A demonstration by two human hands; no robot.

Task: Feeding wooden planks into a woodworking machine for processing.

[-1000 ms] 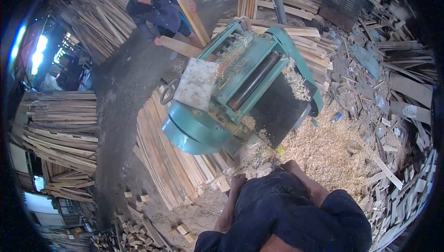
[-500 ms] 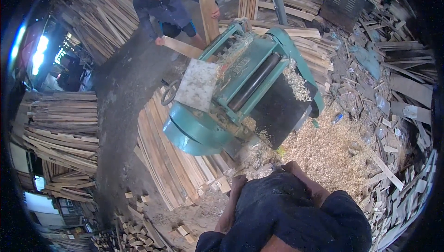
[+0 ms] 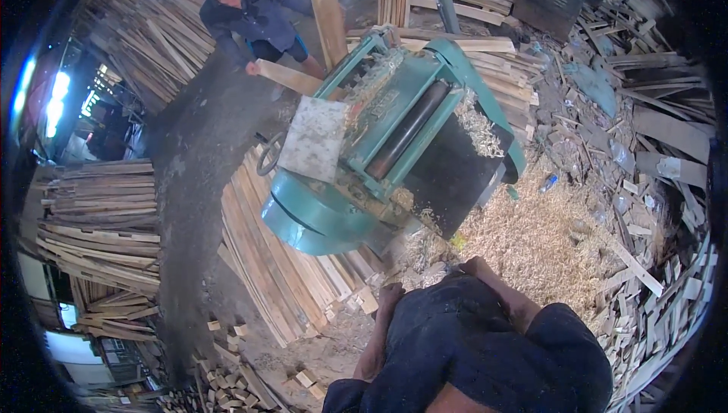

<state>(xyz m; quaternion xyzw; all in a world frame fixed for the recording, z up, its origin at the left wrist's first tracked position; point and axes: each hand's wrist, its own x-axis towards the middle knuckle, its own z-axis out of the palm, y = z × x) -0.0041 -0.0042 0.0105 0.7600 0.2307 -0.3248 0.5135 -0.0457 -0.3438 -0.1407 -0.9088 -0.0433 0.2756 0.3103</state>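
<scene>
My left hand [image 3: 391,292] is at the front of my body, at the end of a bent arm. My right hand [image 3: 475,266] is a little farther forward, beside the dark cloth of my clothing. Both are small in the picture, their fingers are not distinct, and I see no object in either. Just ahead stands a green thickness planer [image 3: 406,109], with a dark roller [image 3: 409,128] across its top and a black outfeed table [image 3: 453,174] facing me. Wood shavings lie on its top and edges.
Across the planer a co-worker [image 3: 258,11] holds a board [image 3: 292,78] by its end; another board [image 3: 327,25] stands upright alongside. Planks [image 3: 277,238] lie left of the planer, a shavings heap [image 3: 538,231] to its right. Scrap wood [image 3: 675,322] covers the far right; lumber stacks [image 3: 98,238] stand left.
The whole view has shifted slightly, so the planer appears a little farther left. The co-worker's hand on the upright board no longer shows clearly. My hands keep nearly the same pose.
</scene>
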